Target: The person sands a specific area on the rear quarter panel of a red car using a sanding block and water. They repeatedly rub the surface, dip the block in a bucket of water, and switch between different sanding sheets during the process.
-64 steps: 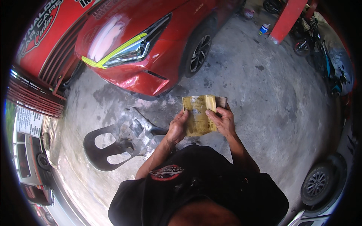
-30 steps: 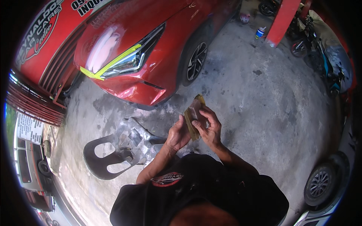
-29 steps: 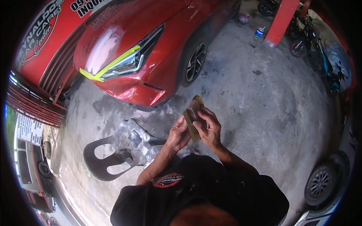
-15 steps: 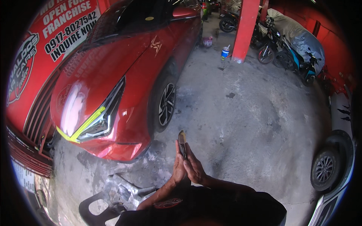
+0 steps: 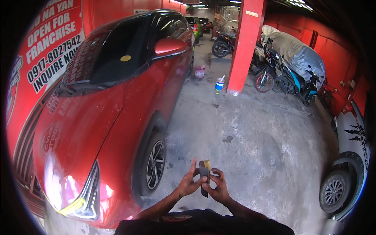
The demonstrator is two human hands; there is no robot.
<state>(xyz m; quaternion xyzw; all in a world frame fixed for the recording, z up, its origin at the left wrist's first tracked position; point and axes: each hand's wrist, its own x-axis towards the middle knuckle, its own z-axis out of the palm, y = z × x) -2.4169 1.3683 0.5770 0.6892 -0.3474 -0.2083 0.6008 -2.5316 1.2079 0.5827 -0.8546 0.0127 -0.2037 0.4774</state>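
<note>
Both my hands are in front of my chest, holding a folded, dark grey strip (image 5: 204,181) with a tan-yellow face at its upper end, which looks like sandpaper. My left hand (image 5: 190,183) pinches it from the left, thumb on its dark face and forefinger pointing up. My right hand (image 5: 219,188) grips it from the right with thumb and curled fingers. To my left stands a red car (image 5: 113,105); yellow tape (image 5: 75,208) runs along its headlight (image 5: 92,196). The hands are apart from the car.
A blue-and-white tub (image 5: 219,84) and a pink bucket (image 5: 199,72) stand on the concrete floor (image 5: 250,156) near a red pillar (image 5: 246,51). Motorcycles (image 5: 295,80) and a vehicle under a silver cover (image 5: 301,51) are at the back right. Another vehicle's wheel (image 5: 335,192) is at right.
My palms were pressed together around the strip; now they have parted and the fingers hold it upright. The view has tilted up, showing more of the garage; the stand at lower left has left view.
</note>
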